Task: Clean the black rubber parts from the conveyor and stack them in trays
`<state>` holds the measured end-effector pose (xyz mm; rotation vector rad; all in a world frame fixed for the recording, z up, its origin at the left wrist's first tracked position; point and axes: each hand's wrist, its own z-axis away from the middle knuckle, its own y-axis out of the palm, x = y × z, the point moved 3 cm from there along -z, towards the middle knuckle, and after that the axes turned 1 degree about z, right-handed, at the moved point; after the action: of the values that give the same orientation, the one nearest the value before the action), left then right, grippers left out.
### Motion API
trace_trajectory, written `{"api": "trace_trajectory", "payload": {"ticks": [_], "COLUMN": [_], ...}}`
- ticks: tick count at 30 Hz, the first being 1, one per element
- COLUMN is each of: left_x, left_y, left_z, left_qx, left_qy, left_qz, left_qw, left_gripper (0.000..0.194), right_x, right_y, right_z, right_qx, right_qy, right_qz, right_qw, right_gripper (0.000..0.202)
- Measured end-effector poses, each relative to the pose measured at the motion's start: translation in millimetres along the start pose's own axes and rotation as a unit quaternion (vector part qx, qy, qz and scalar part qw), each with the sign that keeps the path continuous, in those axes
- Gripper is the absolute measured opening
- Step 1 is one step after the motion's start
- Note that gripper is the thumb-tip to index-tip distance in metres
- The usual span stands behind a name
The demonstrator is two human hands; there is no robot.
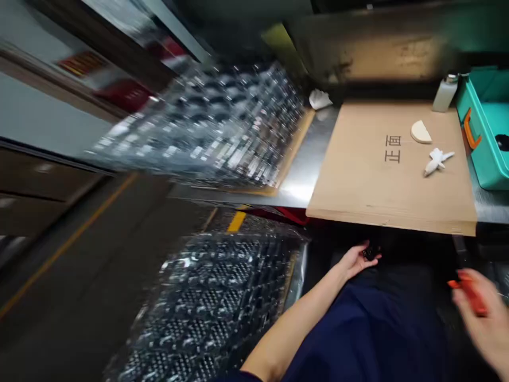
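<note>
Below the front edge of the cardboard sheet (358, 180), my left hand (356, 261) has its fingers closed around a small black part (370, 252). The part's exact kind does not show. At the lower right, my right hand (487, 318) grips an orange-handled tool (473, 297), blurred by motion. A narrow dark shaft or blade points up from it towards the cardboard's edge. On the cardboard lie a cream half-round piece (420, 132) and a white branched piece (437, 161).
Stacked clear plastic trays (222, 122) stand on the metal bench (302, 180) at left. More trays of dark parts (207, 307) sit lower down. A teal bin (485, 138) and a small bottle (445, 93) are at right. Crumpled white material (319, 99) lies behind.
</note>
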<state>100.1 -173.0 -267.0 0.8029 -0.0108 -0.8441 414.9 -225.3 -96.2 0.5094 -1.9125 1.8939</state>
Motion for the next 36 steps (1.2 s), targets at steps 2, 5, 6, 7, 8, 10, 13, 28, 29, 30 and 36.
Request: {"api": "trace_trajectory", "payload": {"ticks": [2,5,6,7,8,10,13,28,29,30,36], "left_x": [5,13,15,16,17,16,8,-1,-1,-1,-8], "left_y": [6.1,13.7,15.0,15.7,15.9,14.8,12.4,11.1,12.7,13.8,6.2], "left_z": [-12,-20,-22,-22,-22,-21,-14,-10,-10,-9,0], "left_qx": [-0.006,-0.016,-0.023,-0.03,-0.037,-0.045,-0.044,-0.051,-0.044,-0.038,-0.04], "left_qy": [-0.017,-0.026,-0.025,-0.023,-0.018,-0.001,0.08,-0.002,-0.008,-0.01,0.142], "left_qz": [0.021,0.033,0.034,0.035,0.034,0.02,-0.067,0.082,0.098,0.102,-0.204], "left_qw": [1.0,0.999,0.999,0.999,0.999,0.999,0.994,0.995,0.994,0.994,0.968], "left_gripper": [0.032,0.035,0.034,0.033,0.032,0.031,0.045,0.03,0.03,0.031,0.052], "right_x": [22,55,63,68,72,74,72,79,79,79,78], "right_y": [28,73,82,88,91,88,77,77,78,79,74], "right_z": [32,51,51,49,46,38,27,22,23,24,27], "right_qx": [0.148,0.274,0.289,0.297,0.303,0.315,0.333,0.343,0.342,0.34,0.336], "right_qy": [-0.003,-0.018,-0.026,-0.035,-0.041,-0.045,-0.03,-0.025,-0.021,-0.017,0.014], "right_qz": [0.035,0.156,0.187,0.209,0.223,0.235,0.221,0.207,0.207,0.206,0.174], "right_qw": [0.988,0.949,0.939,0.931,0.926,0.918,0.916,0.916,0.916,0.917,0.925], "right_gripper": [0.04,0.039,0.039,0.039,0.039,0.039,0.041,0.04,0.04,0.04,0.037]}}
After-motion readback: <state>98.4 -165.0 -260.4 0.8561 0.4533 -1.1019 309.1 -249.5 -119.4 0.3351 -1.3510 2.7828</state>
